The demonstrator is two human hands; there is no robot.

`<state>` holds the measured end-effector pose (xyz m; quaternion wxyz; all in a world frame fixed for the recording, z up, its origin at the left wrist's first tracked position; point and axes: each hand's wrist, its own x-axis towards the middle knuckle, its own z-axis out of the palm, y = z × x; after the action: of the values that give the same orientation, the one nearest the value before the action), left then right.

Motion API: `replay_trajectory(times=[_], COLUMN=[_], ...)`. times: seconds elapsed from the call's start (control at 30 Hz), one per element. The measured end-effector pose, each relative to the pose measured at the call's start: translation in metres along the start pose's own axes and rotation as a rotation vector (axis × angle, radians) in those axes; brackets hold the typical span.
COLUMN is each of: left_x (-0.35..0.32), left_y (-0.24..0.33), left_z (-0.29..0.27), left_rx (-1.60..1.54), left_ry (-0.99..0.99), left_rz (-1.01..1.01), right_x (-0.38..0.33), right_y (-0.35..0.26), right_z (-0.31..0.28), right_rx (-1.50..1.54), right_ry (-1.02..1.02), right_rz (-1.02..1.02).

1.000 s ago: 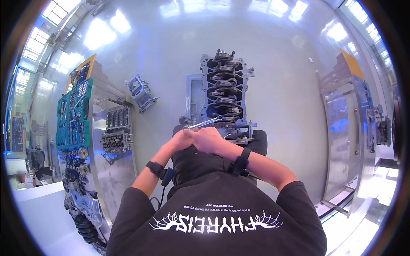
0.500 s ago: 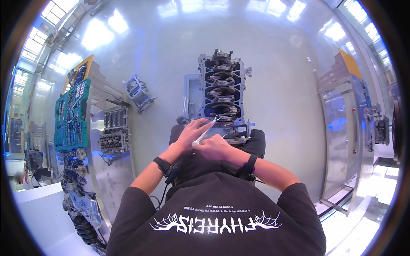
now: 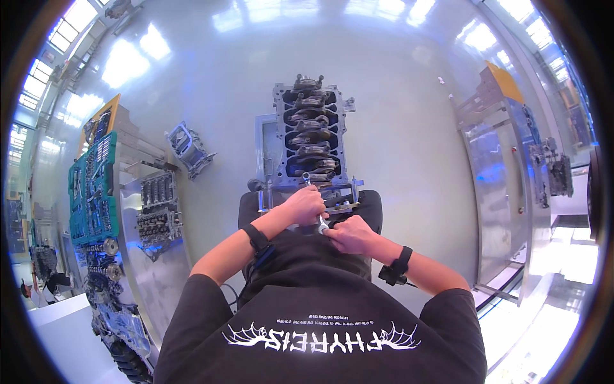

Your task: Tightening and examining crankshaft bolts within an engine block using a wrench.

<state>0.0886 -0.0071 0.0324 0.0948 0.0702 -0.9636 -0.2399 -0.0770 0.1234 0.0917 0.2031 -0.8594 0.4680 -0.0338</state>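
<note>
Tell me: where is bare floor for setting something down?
The widest bare floor lies between the engine and the right bench; a narrower patch, between the metal frame and grey panel left of the engine. Crowded: the left bench, with green tool case and machine parts, and the engine's near end, where the left hand and right hand hold a wrench.

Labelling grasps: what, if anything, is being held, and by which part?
A silver wrench: the left hand grips it around the middle. The right hand is at its near end; whether it grips or only touches can't be told.
</note>
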Motion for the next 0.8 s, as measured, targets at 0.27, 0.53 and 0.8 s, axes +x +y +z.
replay_trajectory(times=[0.27,0.53,0.8], left_x=[0.030,0.048,0.084], left_y=[-0.003,-0.004,-0.020], left_z=[0.004,0.009,0.010], left_rx=[0.043,-0.040,-0.050], left_ry=[-0.106,-0.076,-0.067], left_rz=[-0.086,-0.227,-0.449], right_x=[-0.014,-0.009,0.025], right_y=[0.015,0.031,0.053], right_z=[0.002,-0.009,-0.046], right_rx=[0.074,0.088,0.111], right_ry=[-0.011,0.056,-0.051], right_rz=[0.267,0.528,0.839])
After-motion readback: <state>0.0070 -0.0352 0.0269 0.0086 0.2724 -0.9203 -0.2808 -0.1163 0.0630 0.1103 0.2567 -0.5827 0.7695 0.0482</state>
